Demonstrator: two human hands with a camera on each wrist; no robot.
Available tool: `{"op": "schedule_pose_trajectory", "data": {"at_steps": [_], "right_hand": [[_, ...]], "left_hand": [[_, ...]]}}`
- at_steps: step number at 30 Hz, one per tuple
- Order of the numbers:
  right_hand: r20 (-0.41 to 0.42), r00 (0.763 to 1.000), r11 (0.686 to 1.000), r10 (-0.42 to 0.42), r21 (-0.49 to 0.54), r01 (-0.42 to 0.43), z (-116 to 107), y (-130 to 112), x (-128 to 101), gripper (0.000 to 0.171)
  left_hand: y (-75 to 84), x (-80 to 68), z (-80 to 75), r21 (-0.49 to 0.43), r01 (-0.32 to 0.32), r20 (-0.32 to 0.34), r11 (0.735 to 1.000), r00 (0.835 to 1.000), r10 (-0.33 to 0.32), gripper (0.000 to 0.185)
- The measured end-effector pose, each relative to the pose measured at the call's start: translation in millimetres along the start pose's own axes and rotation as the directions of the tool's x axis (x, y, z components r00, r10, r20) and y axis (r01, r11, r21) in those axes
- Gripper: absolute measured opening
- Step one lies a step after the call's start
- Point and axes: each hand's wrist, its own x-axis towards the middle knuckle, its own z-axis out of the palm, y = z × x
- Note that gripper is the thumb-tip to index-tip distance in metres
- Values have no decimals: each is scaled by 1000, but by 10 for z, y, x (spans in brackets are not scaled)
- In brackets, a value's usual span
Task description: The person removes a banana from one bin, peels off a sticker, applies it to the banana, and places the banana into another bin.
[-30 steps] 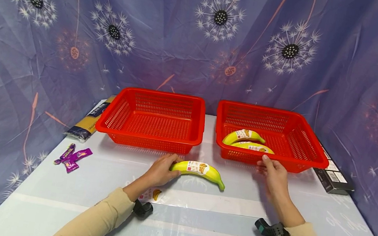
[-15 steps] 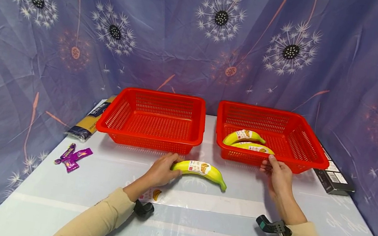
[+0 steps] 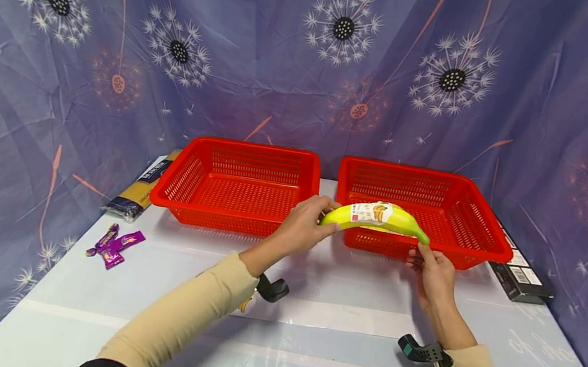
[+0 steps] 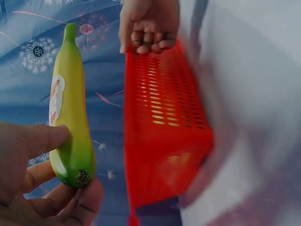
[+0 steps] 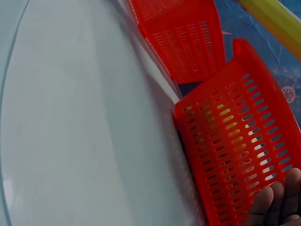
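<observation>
My left hand (image 3: 302, 225) grips the blunt end of a yellow-green banana (image 3: 401, 222) with a paper label. The banana is raised over the front rim of the right red basket (image 3: 466, 258), its stem pointing right, close to my right thumb. In the left wrist view, the thumb and fingers hold the banana (image 4: 70, 113) from both sides. My right hand (image 3: 435, 278) pinches the basket's front rim, thumb on top and fingers curled below. Behind the held banana, the bananas inside the basket are mostly hidden; yellow shows through the basket's slots (image 5: 225, 117).
Left of it stands a second red basket (image 3: 232, 223) with nothing in it. Purple-wrapped sweets (image 3: 113, 246) lie at the table's left, near a brown and dark packet (image 3: 141, 187). A black box (image 3: 520, 281) sits beside the right basket. A patterned curtain (image 3: 290, 51) hangs behind.
My left hand has lifted the banana off the table and carried it up and right to the right basket's front rim. My right hand shifted slightly right along the rim.
</observation>
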Motion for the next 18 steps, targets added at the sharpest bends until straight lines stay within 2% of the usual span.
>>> {"op": "schedule_pose_trajectory", "data": {"at_steps": [5,9,13,18], "right_hand": [[-12,1000,1000,0,-14,0,-4,3,0,19],[-28,1000,1000,-5,-25,4,-1,5,5,19],[-39,999,999,-9,-34,8,0,7,7,19],[-53,999,999,-11,-42,9,2,12,12,20]], "left_hand": [[193,377,130,63,-2,13,998,1000,2,34],[272,624,276,158,27,32,987,999,-32,39],[282,792,417,261,48,53,964,997,-64,41],[256,911,553,366,48,52,929,996,-72,33]]}}
